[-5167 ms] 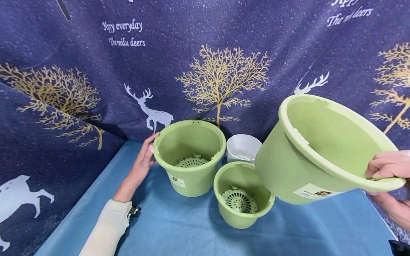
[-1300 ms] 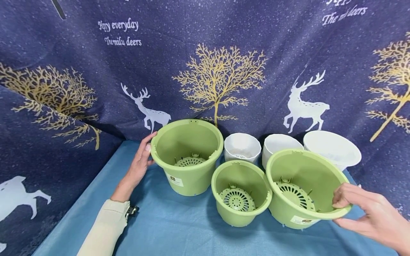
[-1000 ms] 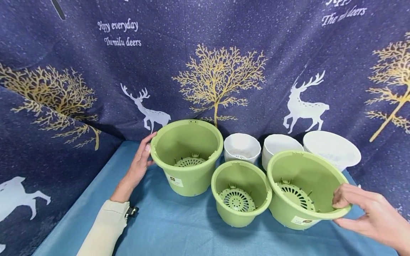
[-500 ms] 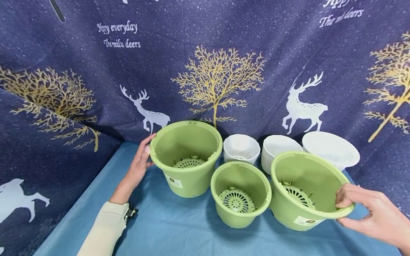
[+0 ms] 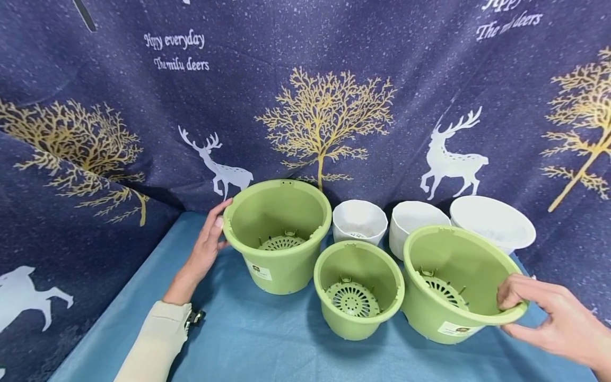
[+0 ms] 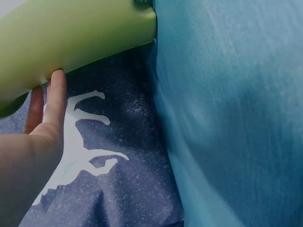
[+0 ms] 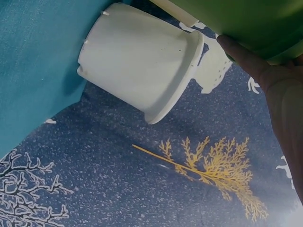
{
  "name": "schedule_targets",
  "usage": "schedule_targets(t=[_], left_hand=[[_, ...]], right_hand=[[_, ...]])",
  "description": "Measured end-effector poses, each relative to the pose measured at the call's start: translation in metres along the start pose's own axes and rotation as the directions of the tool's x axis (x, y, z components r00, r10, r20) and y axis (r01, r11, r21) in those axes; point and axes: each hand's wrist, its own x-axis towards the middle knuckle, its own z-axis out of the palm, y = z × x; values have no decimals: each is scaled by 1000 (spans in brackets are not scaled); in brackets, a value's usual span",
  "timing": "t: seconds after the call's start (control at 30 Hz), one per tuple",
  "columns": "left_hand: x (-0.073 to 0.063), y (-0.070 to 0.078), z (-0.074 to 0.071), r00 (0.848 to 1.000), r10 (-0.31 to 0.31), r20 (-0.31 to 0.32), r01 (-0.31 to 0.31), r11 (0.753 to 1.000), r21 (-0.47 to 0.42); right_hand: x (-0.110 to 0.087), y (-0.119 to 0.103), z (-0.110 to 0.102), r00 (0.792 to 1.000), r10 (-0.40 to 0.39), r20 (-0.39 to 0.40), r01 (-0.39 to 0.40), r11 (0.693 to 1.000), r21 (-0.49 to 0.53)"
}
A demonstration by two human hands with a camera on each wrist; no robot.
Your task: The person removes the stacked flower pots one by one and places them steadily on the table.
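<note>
My left hand (image 5: 207, 241) rests straight fingers against the left side of a large green flowerpot (image 5: 286, 268); in the left wrist view, fingers (image 6: 57, 94) touch its wall. At the right, my right hand (image 5: 549, 313) grips the rim of another green flowerpot (image 5: 429, 313), fingers inside and thumb outside. Its rim slants; I cannot tell whether its base lies flat on the table. Between them stands a smaller green flowerpot (image 5: 353, 326), its slotted bottom visible. In the right wrist view, my right hand (image 7: 279, 85) meets the dark green pot edge (image 7: 265, 28).
A row of white pots stands behind: a small faceted one (image 5: 360, 220), a second white pot (image 5: 415, 217) partly hidden by the right green pot, and a wider white pot (image 5: 494, 223). Blue cloth (image 5: 267, 339) covers the table. A printed dark-blue curtain (image 5: 305, 42) hangs at the back.
Since the first frame, the right hand has brought its raised flowerpot down and left beside the small one, uncovering white pots. Lately it has shifted slightly right. The left hand stays put.
</note>
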Motion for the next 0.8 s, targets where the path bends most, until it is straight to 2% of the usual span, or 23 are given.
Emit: schedule_targets(t=[0.27,0.47,0.8], left_hand=[[-1,2,1,1000,-5,-6,5,1000,2],[-1,1,0,1000,6,-22,-6,1000,-9],[0,7,-2,999,12,-30,-10,999,51]], right_hand=[[1,0,1,1000,-8,-2,8,1000,23],[3,-1,1,1000,-14,28,14,1000,19],[3,2,0,998,-47,-41,49,998,50]])
